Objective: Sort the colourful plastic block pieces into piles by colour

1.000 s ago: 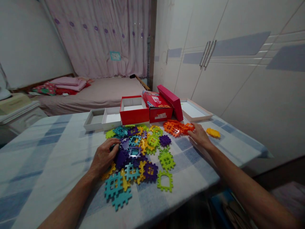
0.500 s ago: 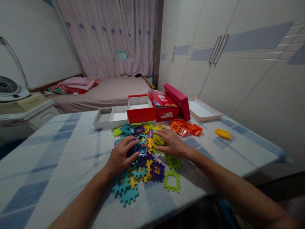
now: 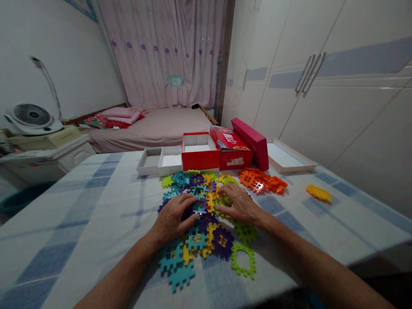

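Observation:
A heap of plastic interlocking tiles [image 3: 196, 238] in teal, purple, yellow and green lies on the table in front of me. Over the heap's left side rests my left hand [image 3: 175, 216], thumb apart from its fingers, touching purple and teal tiles. My right hand [image 3: 240, 204] lies on the right side, thumb and fingers spread around yellow and green tiles. Its palm hides part of the heap. Nearest my body are a green square frame [image 3: 243, 260] and a teal tile [image 3: 182, 277]. Neither hand lifts a tile.
Behind the heap stand an open red box [image 3: 200, 159], a pale two-part tray [image 3: 149, 169], a closed red box [image 3: 236, 159] and a leaning pink-red lid [image 3: 252, 139]. Orange tiles [image 3: 262, 181] and a yellow stack [image 3: 318, 193] lie right. A shallow pale lid [image 3: 299, 166] sits behind them.
The view has swung slightly left, so everything sits further right in the picture. Both hands remain on the heap; the right hand's fingers have shifted a little over the green tiles.

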Tool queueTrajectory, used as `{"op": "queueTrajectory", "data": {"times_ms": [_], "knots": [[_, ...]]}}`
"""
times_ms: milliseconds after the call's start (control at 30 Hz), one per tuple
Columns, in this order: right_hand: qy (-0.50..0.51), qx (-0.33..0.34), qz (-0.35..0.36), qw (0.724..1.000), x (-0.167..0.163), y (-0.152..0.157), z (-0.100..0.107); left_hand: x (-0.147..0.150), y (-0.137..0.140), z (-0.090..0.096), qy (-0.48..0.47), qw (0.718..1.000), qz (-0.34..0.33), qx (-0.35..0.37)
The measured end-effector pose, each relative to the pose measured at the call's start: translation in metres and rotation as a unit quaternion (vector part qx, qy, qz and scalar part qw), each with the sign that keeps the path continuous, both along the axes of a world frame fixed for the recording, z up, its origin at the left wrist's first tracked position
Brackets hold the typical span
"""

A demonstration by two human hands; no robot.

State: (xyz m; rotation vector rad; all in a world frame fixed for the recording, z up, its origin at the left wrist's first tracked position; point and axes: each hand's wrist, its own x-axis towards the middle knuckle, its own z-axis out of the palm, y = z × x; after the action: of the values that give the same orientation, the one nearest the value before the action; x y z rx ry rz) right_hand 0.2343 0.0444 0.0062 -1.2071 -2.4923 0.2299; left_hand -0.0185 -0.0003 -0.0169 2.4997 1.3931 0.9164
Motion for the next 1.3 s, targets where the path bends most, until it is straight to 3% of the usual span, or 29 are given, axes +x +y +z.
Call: {"op": "queueTrajectory", "data": {"times_ms": [233, 433, 600, 900, 1300], "knots": [[-0.068, -0.020, -0.062, 0.996, -0.023, 0.006, 0.007, 0.001, 0.000, 0.003, -0.080, 0.995, 0.062, -0.003], [-0.010, -0.017, -0.098, 0.995, -0.037, 0.009, -0.014, -0.002, 0.003, 0.000, -0.100, 0.991, 0.093, -0.016], [0.089, 0.000, -0.065, 0.994, -0.037, 0.010, -0.025, -0.002, 0.004, -0.001, -0.109, 0.988, 0.106, -0.037], [0.238, -0.004, -0.014, 0.971, -0.047, 0.010, -0.021, -0.002, 0.003, 0.003, -0.138, 0.983, 0.103, -0.063], [0.302, 0.003, 0.034, 0.953, -0.031, 0.009, 0.000, -0.003, 0.005, 0.003, -0.243, 0.959, 0.133, -0.053]]}}
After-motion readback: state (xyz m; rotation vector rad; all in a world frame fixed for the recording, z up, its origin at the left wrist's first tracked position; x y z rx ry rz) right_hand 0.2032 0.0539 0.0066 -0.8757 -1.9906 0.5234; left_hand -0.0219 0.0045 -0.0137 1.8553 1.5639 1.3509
